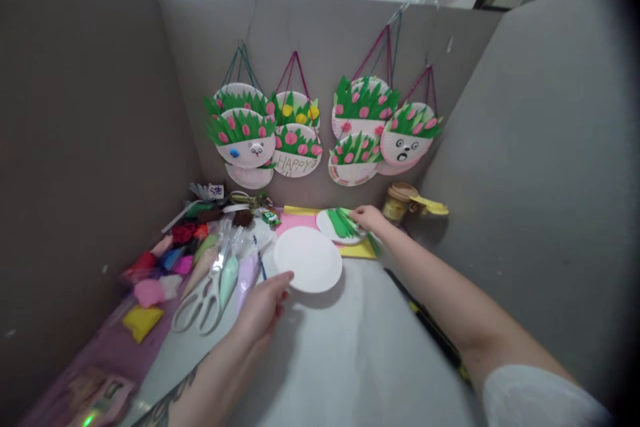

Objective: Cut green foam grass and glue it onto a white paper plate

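Head view: a plain white plate [307,260] sat at the middle of the work area, overlapping the left edge of a smaller white plate [325,225] set farther back. The left hand [265,307] gripped the near edge of the plain plate, thumb on top, and a shadow fell beneath its rim. Green strips [341,222] lay across the smaller plate, and the right hand [370,220] had its fingertips at that plate's far right side, by the ends of the strips; whether they pinched the strips or the plate could not be told. Under the plates showed a pink sheet [295,221] and a yellow sheet [361,251]. Just left of the plain plate was a thin blue stick [261,259], then a lilac bag [246,278], a mint bag [229,283] and white-handled scissors [203,307]. Beyond these, a heap of coloured pieces spread along the left side, a yellow piece [143,322] nearest. Behind the right forearm stood a lidded jar [397,205] beside a yellow object [431,206], while a black-and-yellow tool [435,327] lay right of the forearms' gap. Decorated plates [246,140] hung by cords on the grey back wall [320,20].
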The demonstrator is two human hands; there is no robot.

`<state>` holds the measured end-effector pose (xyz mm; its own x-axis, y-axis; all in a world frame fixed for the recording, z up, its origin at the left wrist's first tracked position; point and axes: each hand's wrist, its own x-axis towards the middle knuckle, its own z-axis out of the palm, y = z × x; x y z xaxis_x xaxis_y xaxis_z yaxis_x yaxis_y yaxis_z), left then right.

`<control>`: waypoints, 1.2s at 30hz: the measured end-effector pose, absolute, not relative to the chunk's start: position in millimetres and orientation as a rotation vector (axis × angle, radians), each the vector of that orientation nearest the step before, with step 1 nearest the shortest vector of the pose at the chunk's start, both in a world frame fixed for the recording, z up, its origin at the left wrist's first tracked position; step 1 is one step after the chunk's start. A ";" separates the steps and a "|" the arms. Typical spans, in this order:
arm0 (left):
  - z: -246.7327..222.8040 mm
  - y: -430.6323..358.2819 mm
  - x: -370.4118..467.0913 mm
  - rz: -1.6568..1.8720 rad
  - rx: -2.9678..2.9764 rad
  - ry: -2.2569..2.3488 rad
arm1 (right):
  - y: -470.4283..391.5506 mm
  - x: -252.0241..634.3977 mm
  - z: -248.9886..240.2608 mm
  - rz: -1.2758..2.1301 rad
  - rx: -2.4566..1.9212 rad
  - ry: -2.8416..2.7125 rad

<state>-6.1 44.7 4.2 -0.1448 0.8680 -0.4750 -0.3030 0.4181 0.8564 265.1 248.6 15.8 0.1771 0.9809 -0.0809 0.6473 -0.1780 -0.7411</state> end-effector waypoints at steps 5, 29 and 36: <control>-5.8 23.4 -21.8 1.221 0.862 1.379 | 135.5 242.2 10.7 1.266 -1.362 -1.418; -49.4 -4.9 -9.9 1.152 1.212 1.043 | -3.2 193.4 -47.6 1.017 -1.038 -1.345; -44.9 2.0 -34.3 1.346 1.221 1.189 | 4.4 243.5 8.1 0.013 -1.109 -1.215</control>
